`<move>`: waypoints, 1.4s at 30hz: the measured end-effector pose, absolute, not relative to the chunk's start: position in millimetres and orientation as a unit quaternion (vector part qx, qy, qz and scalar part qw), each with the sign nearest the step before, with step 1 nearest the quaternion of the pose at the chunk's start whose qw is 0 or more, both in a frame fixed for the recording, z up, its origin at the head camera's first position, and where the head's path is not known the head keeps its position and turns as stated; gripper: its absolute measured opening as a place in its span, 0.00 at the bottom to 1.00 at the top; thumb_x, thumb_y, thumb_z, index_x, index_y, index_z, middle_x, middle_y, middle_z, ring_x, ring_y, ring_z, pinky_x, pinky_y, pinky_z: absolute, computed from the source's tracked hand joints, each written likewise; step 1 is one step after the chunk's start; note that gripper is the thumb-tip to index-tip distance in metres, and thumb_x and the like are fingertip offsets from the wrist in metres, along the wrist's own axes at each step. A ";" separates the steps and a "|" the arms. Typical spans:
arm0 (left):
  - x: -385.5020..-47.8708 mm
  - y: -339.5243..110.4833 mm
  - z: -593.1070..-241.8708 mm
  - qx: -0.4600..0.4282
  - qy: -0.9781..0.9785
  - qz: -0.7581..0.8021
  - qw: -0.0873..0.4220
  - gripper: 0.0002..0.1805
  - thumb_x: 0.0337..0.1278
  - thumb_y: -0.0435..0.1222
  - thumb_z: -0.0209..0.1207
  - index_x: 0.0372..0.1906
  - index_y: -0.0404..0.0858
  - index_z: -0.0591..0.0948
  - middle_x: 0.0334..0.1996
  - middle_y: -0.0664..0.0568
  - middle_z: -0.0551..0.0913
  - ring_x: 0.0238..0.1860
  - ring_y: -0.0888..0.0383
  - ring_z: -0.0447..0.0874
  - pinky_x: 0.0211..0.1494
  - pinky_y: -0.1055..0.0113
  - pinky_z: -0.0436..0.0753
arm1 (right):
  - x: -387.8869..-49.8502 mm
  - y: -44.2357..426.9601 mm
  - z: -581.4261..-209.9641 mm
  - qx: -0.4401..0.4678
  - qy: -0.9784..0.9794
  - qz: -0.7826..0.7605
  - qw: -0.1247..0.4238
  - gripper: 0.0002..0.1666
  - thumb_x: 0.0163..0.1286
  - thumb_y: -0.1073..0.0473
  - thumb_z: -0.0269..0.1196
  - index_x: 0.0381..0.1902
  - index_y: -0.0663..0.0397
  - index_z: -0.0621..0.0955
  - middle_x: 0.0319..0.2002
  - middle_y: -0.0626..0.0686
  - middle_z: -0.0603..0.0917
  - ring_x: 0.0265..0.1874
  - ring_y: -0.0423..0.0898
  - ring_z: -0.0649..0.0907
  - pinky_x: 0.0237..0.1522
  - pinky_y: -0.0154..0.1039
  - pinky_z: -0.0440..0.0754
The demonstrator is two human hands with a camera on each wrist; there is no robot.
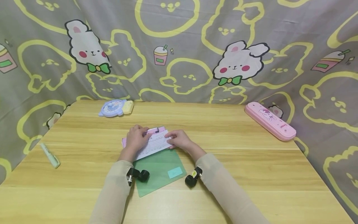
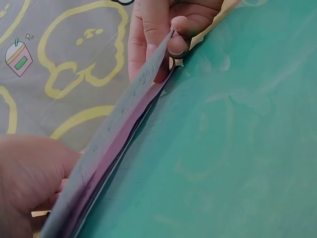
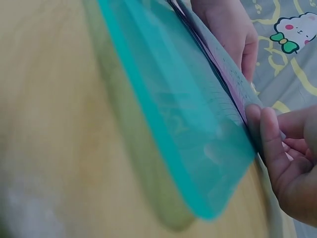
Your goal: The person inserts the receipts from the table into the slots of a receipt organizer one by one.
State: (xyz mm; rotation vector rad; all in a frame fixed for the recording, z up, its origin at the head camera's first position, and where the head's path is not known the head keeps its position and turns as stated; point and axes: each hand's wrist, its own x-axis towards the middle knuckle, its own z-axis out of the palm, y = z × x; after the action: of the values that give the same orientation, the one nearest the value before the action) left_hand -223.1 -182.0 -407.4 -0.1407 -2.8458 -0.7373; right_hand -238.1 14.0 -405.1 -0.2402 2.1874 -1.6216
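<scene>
A white printed sheet (image 1: pixel 153 144) with small rows of text lies at a slant between both hands, tilted up in the wrist views. Behind it shows a pink sheet or cover (image 1: pixel 163 128), with a small dark item near its top edge. My left hand (image 1: pixel 136 139) grips the left side of these layers, its thumb on the front. At the right edge my right hand (image 1: pixel 180 140) pinches the layers between thumb and fingers. Below hangs a translucent green folder-like sheet (image 1: pixel 156 168) with a pale blue label (image 1: pixel 175 172); whether it is joined to the layers, I cannot tell.
At the back left of the wooden table (image 1: pixel 218 202) lie a blue round clock-like toy (image 1: pixel 112 108) and a yellow block (image 1: pixel 128 107). A pale green marker (image 1: pixel 50 155) is at the left, a pink pencil case (image 1: pixel 269 120) at the right. A patterned curtain (image 1: pixel 184 46) closes the back.
</scene>
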 end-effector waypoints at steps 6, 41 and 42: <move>-222.5 -181.3 -404.6 -0.057 -0.966 -0.233 0.091 0.19 0.52 0.40 0.54 0.48 0.34 0.76 0.40 0.41 0.71 0.43 0.44 0.64 0.43 0.52 0.62 | -238.4 11.4 -405.0 -0.092 0.789 -0.575 0.197 0.15 0.52 0.75 0.58 0.40 0.65 0.78 0.25 0.56 0.67 0.18 0.44 0.76 0.24 0.36 0.77; -225.2 -184.6 -410.2 -0.099 -0.970 -0.181 0.129 0.17 0.54 0.39 0.53 0.46 0.34 0.78 0.35 0.43 0.71 0.36 0.48 0.65 0.39 0.57 0.65 | -245.7 3.8 -402.1 -0.085 0.802 -0.558 0.194 0.14 0.54 0.74 0.57 0.40 0.64 0.78 0.23 0.57 0.72 0.13 0.44 0.76 0.18 0.33 0.75; -225.1 -184.5 -410.2 -0.100 -0.969 -0.182 0.130 0.17 0.54 0.39 0.53 0.46 0.34 0.78 0.35 0.43 0.71 0.36 0.48 0.65 0.39 0.57 0.64 | -246.1 3.5 -402.1 -0.085 0.802 -0.559 0.193 0.14 0.54 0.74 0.57 0.40 0.64 0.78 0.24 0.57 0.72 0.13 0.44 0.76 0.18 0.33 0.75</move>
State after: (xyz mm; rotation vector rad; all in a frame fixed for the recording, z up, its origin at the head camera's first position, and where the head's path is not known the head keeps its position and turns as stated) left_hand -225.1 -184.5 -410.2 -0.2900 -2.8160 -0.5290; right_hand -246.1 3.5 -402.1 -0.2376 2.2496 -1.5684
